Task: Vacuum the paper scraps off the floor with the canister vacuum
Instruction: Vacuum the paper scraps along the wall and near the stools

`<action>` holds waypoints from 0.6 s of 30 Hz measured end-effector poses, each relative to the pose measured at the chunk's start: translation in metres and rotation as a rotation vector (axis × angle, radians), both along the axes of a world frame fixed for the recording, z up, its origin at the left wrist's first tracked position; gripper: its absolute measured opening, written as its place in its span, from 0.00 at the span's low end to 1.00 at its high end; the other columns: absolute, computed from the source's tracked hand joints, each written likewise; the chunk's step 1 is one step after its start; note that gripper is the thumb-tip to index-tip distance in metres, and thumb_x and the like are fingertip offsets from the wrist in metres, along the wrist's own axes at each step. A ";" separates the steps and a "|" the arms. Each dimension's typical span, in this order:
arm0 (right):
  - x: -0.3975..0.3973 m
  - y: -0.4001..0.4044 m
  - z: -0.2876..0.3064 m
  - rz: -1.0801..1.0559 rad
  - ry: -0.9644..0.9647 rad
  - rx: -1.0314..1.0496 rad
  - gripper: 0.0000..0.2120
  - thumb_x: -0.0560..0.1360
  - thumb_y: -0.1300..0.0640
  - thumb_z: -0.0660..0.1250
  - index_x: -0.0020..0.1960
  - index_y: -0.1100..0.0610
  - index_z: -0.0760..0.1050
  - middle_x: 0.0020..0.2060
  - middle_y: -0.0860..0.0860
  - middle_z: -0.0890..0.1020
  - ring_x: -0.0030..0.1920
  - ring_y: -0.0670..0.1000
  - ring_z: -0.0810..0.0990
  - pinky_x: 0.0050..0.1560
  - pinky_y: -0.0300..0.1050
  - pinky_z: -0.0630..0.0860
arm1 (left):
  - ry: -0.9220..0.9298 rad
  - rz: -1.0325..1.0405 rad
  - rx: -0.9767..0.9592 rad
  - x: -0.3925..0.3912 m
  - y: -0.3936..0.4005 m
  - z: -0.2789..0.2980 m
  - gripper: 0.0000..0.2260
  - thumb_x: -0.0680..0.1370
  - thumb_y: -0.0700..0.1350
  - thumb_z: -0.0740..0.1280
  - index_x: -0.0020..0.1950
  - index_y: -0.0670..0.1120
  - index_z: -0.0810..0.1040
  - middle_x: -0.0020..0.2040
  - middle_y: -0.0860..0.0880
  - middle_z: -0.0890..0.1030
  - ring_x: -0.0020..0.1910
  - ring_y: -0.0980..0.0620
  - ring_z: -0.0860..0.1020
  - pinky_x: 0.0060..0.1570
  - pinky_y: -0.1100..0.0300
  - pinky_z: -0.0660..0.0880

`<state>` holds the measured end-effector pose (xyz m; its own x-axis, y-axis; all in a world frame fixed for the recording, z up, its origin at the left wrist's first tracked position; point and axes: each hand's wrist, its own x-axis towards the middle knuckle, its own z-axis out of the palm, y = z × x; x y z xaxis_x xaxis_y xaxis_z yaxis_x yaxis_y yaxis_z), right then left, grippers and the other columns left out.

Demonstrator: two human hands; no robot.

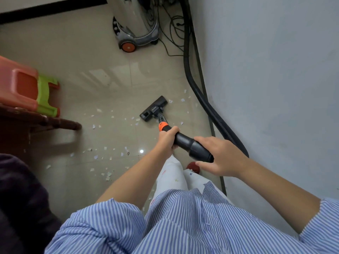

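Note:
The black vacuum wand (185, 143) runs from my hands down to a flat black floor head (153, 109) resting on the beige tiles. My left hand (167, 137) grips the wand just behind its orange collar (162, 125). My right hand (221, 155) holds the thick black cuff at the wand's rear end. Several white paper scraps (102, 156) lie scattered on the floor left of the head and in front of my legs, with a few more by the wall (182, 100). The steel canister vacuum (135, 22) stands at the top centre.
A ribbed black hose (201, 99) snakes along the grey wall (266, 70) on the right, with thin cables (172, 32) by the canister. Stacked orange and green plastic stools (27, 88) and a dark wooden furniture edge (45, 121) sit at left. A dark cloth (20, 198) fills the lower left.

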<state>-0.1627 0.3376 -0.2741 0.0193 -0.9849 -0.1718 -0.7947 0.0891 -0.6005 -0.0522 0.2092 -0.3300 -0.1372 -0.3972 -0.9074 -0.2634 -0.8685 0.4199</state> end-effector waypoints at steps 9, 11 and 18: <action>0.008 -0.033 0.010 -0.039 -0.019 -0.070 0.31 0.66 0.43 0.60 0.59 0.65 0.75 0.38 0.57 0.81 0.33 0.57 0.80 0.32 0.43 0.78 | 0.006 0.017 -0.128 0.001 -0.041 0.016 0.07 0.75 0.37 0.64 0.47 0.40 0.66 0.37 0.46 0.70 0.34 0.51 0.72 0.31 0.61 0.71; 0.012 -0.049 0.007 -0.043 -0.018 -0.074 0.31 0.66 0.43 0.60 0.60 0.65 0.74 0.39 0.56 0.81 0.34 0.57 0.80 0.33 0.44 0.78 | -0.004 0.016 -0.137 0.005 -0.059 0.018 0.06 0.76 0.37 0.64 0.44 0.42 0.66 0.37 0.46 0.70 0.34 0.52 0.71 0.30 0.61 0.70; 0.021 -0.113 -0.015 -0.124 -0.057 -0.014 0.33 0.65 0.45 0.66 0.64 0.64 0.71 0.46 0.59 0.81 0.41 0.60 0.80 0.39 0.47 0.75 | -0.073 -0.034 -0.116 0.008 -0.121 0.003 0.08 0.76 0.38 0.64 0.49 0.40 0.65 0.37 0.46 0.69 0.34 0.52 0.71 0.32 0.61 0.70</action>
